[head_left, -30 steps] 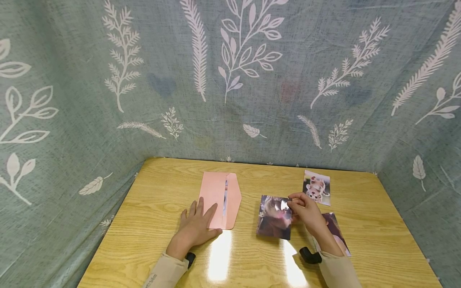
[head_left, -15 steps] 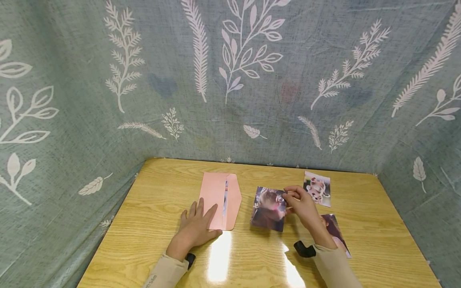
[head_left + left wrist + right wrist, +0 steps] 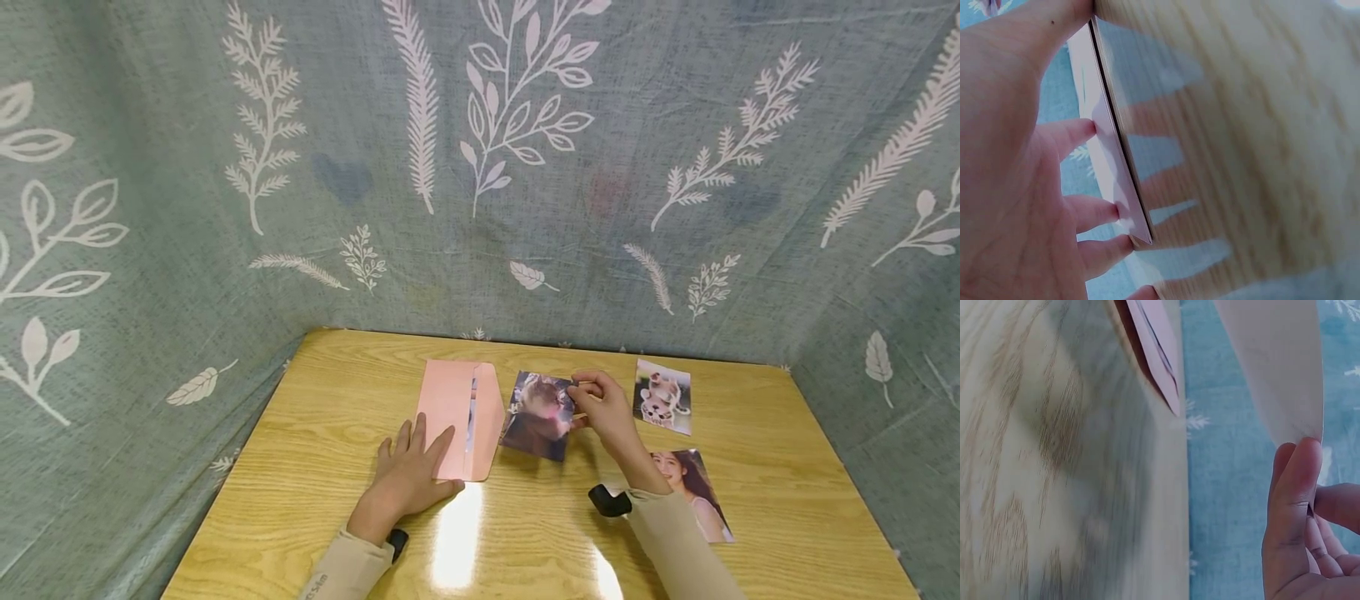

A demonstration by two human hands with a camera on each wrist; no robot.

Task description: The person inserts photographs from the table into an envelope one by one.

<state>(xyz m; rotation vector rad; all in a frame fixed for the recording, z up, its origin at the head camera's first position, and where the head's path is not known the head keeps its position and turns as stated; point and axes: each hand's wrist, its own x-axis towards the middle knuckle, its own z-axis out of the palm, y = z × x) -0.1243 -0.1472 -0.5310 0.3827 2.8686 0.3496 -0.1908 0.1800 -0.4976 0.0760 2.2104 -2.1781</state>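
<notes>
A pink envelope (image 3: 446,400) lies on the table, its flap spread toward the right and pictures showing in its slot. My left hand (image 3: 408,475) rests on the envelope's lower left part with fingers spread; in the left wrist view the fingertips (image 3: 1088,127) touch its pink surface. Between thumb and fingers my right hand (image 3: 607,417) pinches the right edge of a dark photo (image 3: 538,417), held above the table just right of the flap. The right wrist view shows the photo's pale back (image 3: 1285,369) over the pinching right hand (image 3: 1300,512).
A photo of a spotted cub (image 3: 662,396) lies at the back right of the table (image 3: 787,467). Nearer, a portrait photo (image 3: 693,492) lies partly under the right forearm. A patterned cloth (image 3: 480,275) hangs behind the table.
My right hand has carried the dark photo left and away from me, close to the envelope flap. More of the portrait photo shows now. The left hand stays on the envelope.
</notes>
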